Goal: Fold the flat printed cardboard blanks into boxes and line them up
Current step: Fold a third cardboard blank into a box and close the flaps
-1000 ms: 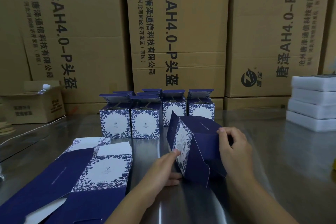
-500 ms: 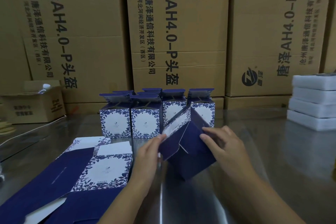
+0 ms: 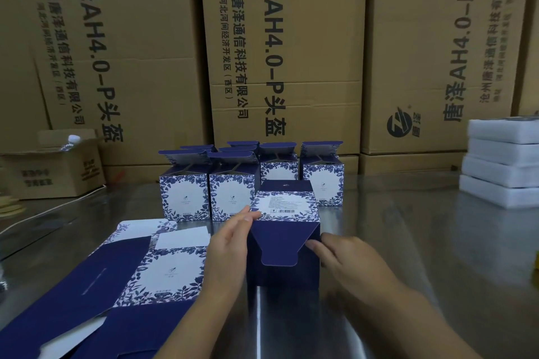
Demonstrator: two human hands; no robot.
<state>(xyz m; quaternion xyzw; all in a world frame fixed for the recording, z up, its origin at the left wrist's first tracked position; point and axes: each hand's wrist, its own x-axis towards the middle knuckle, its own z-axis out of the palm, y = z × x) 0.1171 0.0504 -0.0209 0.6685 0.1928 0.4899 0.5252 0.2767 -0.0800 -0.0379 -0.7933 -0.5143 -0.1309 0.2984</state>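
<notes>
The left hand [image 3: 230, 245] and right hand [image 3: 347, 259] press straight fingers on the sides of a blue box [image 3: 284, 274] on the desk [image 3: 408, 242] between them. Behind it stand folded boxes [image 3: 233, 192], tops open. Flat blanks [image 3: 163, 271] lie left of the left hand. A far-left carton [image 3: 58, 175] holds a bottle [image 3: 71, 141].

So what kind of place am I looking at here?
Probably a warehouse or packing workshop: tall brown corrugated shipping cartons stacked as a wall behind, a shiny steel worktable, and a row of folded blue-and-white floral cardboard boxes lined up on it.
</notes>
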